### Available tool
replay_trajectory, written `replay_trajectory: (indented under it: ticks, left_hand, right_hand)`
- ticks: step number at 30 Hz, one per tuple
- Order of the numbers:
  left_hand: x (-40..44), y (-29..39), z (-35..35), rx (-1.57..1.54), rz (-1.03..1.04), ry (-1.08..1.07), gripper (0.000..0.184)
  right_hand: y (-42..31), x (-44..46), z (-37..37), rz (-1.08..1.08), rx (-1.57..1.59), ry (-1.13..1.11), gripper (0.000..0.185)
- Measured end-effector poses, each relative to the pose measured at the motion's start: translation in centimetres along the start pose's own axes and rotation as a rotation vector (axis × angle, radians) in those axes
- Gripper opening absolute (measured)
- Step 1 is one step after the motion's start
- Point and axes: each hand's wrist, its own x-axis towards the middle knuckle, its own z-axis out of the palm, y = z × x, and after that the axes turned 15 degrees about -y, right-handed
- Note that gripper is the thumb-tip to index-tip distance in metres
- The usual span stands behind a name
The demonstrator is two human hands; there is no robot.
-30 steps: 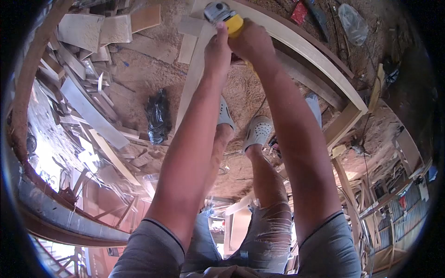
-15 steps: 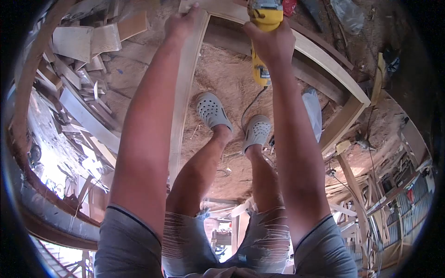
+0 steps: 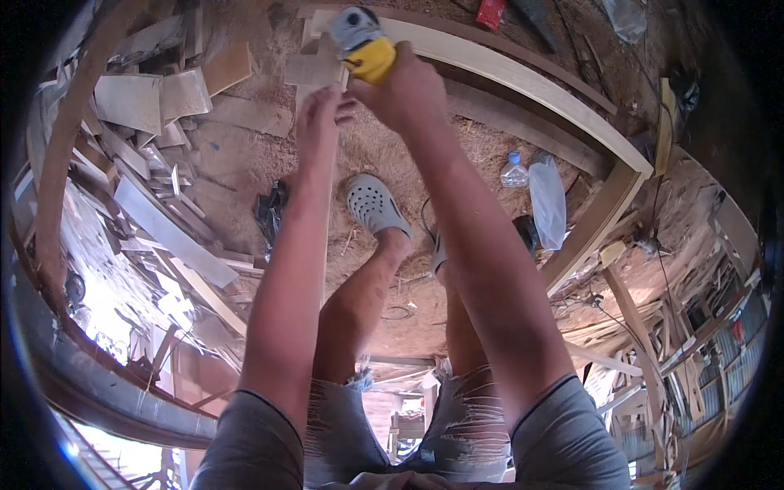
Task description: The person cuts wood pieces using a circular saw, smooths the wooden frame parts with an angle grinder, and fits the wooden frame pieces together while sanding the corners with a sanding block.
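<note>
Right fingers (image 3: 398,82) grip a yellow power tool (image 3: 369,60) near left fingers (image 3: 330,98).

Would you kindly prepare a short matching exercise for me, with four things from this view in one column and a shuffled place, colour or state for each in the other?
Things:
1. Power tool
2. Small bottle
3. Translucent plastic bag
4. Left clog

Descriptions:
A. Grey, with many holes
B. On the ground, just right of the bottle in the picture
C. Held in the right hand
D. Topped with a blue cap

Right pairs: 1-C, 2-D, 3-B, 4-A
</note>
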Motion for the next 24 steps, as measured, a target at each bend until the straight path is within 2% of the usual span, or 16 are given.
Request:
replay_trajectory:
  ticks: [3, 4, 7, 10, 13, 17, 20, 23, 24]
  left_hand:
    - [-2.8, 2.6, 3.1, -0.259, -0.001, -0.129, 0.060]
    - [-2.2, 3.0, 3.1, -0.178, -0.044, -0.100, 0.074]
    - [0.3, 4.0, 3.4, -0.037, -0.128, -0.020, 0.070]
    - [1.1, 4.6, 4.3, 0.114, -0.243, -0.094, 0.083]
    - [1.1, 3.5, 5.2, 0.253, -0.218, -0.141, 0.087]
    - [0.2, 2.4, 8.6, 0.386, -0.191, -0.180, 0.083]
    - [0.5, 0.8, 11.5, 0.537, -0.144, -0.282, 0.082]
    - [1.0, -1.4, 14.5, 0.571, -0.234, -0.455, 0.084]
    - [1.1, -2.6, 15.8, 0.552, -0.207, -0.439, 0.082]
  right_hand:
    - [-2.0, 1.7, 1.6, -0.006, 0.031, -0.032, 0.075]
    - [-2.4, 2.1, 1.8, -0.021, 0.045, -0.031, 0.074]
    - [-2.6, 2.3, 1.8, 0.023, 0.098, 0.005, 0.069]
    - [-1.3, 1.7, 1.5, 0.102, 0.117, 0.022, 0.063]
    - [0.4, 0.0, 0.7, 0.178, 0.139, -0.013, 0.059]
    - [4.0, -1.5, 0.5, 0.259, 0.234, 0.099, 0.059]
    - [8.3, -2.4, 0.5, 0.291, 0.300, 0.231, 0.061]
    - [11.4, -4.4, -1.0, 0.349, 0.349, 0.311, 0.061]
    - [13.2, -4.2, -1.0, 0.371, 0.379, 0.322, 0.063]
